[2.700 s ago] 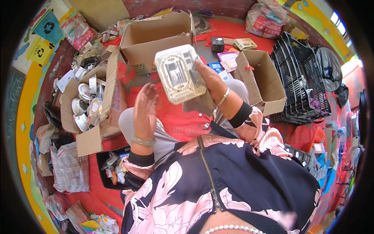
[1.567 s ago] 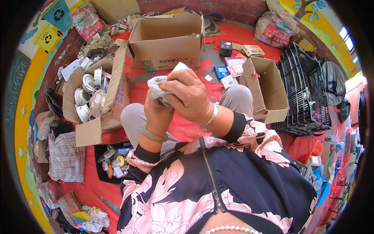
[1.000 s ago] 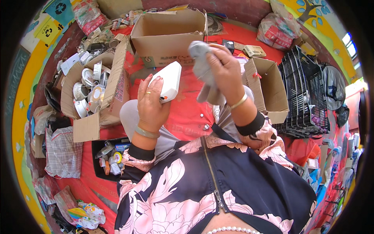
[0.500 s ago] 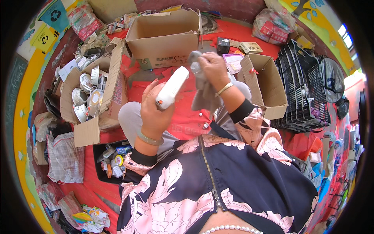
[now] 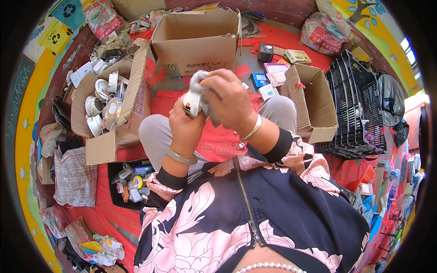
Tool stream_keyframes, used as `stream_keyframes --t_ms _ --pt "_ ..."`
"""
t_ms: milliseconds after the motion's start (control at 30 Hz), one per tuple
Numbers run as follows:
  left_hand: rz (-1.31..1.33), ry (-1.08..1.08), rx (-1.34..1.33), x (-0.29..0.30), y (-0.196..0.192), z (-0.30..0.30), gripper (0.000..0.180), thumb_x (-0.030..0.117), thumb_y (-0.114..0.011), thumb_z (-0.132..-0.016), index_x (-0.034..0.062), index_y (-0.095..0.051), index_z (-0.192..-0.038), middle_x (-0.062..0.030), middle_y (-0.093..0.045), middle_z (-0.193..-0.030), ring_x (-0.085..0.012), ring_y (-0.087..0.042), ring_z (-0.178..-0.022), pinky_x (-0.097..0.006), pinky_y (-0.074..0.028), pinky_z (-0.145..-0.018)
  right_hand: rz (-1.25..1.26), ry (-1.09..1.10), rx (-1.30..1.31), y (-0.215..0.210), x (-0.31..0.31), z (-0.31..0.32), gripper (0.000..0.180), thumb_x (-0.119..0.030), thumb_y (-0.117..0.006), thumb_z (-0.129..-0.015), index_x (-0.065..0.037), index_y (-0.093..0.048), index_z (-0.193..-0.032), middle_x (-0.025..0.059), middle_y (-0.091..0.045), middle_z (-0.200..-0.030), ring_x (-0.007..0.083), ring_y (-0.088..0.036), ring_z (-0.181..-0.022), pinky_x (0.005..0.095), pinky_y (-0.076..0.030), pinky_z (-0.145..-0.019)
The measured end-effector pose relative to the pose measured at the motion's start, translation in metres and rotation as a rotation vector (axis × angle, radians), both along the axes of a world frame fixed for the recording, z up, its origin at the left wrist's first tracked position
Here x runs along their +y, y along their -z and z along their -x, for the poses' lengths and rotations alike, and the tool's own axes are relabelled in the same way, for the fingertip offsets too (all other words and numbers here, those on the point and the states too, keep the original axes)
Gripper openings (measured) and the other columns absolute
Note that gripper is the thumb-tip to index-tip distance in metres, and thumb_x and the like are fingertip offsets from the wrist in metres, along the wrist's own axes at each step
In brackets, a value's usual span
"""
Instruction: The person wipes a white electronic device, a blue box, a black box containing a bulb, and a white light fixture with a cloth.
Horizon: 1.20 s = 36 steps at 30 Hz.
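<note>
A small white plastic device (image 5: 193, 103) with an orange button and a slotted end is in the grip of my left hand (image 5: 185, 125), raised above my lap. In my right hand (image 5: 231, 98) a grey cloth (image 5: 198, 82) is bunched up and pressed against the far end of the device. Part of the device is hidden behind the cloth and my right fingers. Both hands are close together, in front of the red floor covering (image 5: 218, 136) between my knees.
An open cardboard box (image 5: 195, 57) stands ahead. To the left, another box (image 5: 141, 98) is full of round white fittings, with a black tray (image 5: 116, 182) of small items nearer. On the right are a smaller box (image 5: 318, 102) and black crates (image 5: 350, 109). Blue and white packets (image 5: 264, 84) lie ahead.
My right hand has moved left and brought the cloth onto the white device. The two hands were apart before. Packets near my right knee have come into sight.
</note>
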<state>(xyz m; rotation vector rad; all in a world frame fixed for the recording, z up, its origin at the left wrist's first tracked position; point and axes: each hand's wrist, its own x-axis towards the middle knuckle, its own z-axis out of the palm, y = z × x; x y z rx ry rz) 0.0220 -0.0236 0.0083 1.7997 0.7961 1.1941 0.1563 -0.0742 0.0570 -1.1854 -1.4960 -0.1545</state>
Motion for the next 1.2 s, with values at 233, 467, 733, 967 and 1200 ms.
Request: stream_keyframes --t_ms 233,467,733,967,1200 --pt "-0.017 0.026 -0.015 -0.005 0.003 -0.001 0.036 0.007 -0.072 -0.069 0.0004 -0.058 -0.102 -0.0090 -0.066 -0.087 -0.0149 -0.062 -0.078 -0.028 -0.048 -0.068 -0.034 -0.105 -0.108 0.001 -0.007 0.006 0.014 -0.001 -0.061 -0.073 -0.004 -0.061 -0.087 0.0132 -0.059 -0.089 0.0309 -0.057 -0.085 0.0373 -0.047 -0.074" --pt "0.566 0.220 -0.509 0.002 -0.013 0.017 0.031 -0.004 -0.062 -0.079 -0.0049 -0.053 -0.108 -0.0129 -0.064 -0.100 -0.0183 -0.063 -0.088 -0.030 -0.052 -0.076 0.299 0.183 0.420 0.022 0.003 -0.088 0.012 -0.003 -0.060 -0.081 -0.001 -0.065 -0.091 0.0099 -0.064 -0.085 0.0187 -0.060 -0.081 0.0274 -0.046 -0.074" --pt "0.722 0.335 -0.620 -0.002 -0.014 0.016 0.035 -0.005 -0.059 -0.078 -0.0024 -0.052 -0.112 -0.0106 -0.062 -0.103 -0.0195 -0.063 -0.091 -0.032 -0.052 -0.080 0.023 0.024 -0.220 -0.007 0.015 -0.016 0.017 0.000 -0.057 -0.071 -0.002 -0.062 -0.087 0.0142 -0.061 -0.088 0.0324 -0.058 -0.087 0.0372 -0.046 -0.078" --pt "0.410 0.104 -0.295 -0.010 0.051 0.002 0.031 0.001 -0.059 -0.080 0.0026 -0.053 -0.110 -0.0008 -0.058 -0.097 -0.0092 -0.053 -0.087 -0.027 -0.048 -0.076 0.277 -0.108 -0.242 0.011 0.009 0.020 0.015 -0.003 -0.054 -0.069 -0.002 -0.055 -0.083 0.0154 -0.056 -0.083 0.0353 -0.054 -0.082 0.0416 -0.044 -0.073" --pt "0.464 0.008 -0.405 -0.021 0.039 0.035 0.031 0.002 -0.061 -0.079 0.0005 -0.053 -0.109 -0.0036 -0.059 -0.094 -0.0114 -0.057 -0.085 -0.028 -0.049 -0.074 0.256 -0.390 -0.274 0.016 0.025 0.039 0.016 -0.001 -0.056 -0.067 -0.003 -0.055 -0.082 0.0131 -0.055 -0.082 0.0333 -0.054 -0.082 0.0401 -0.045 -0.073"
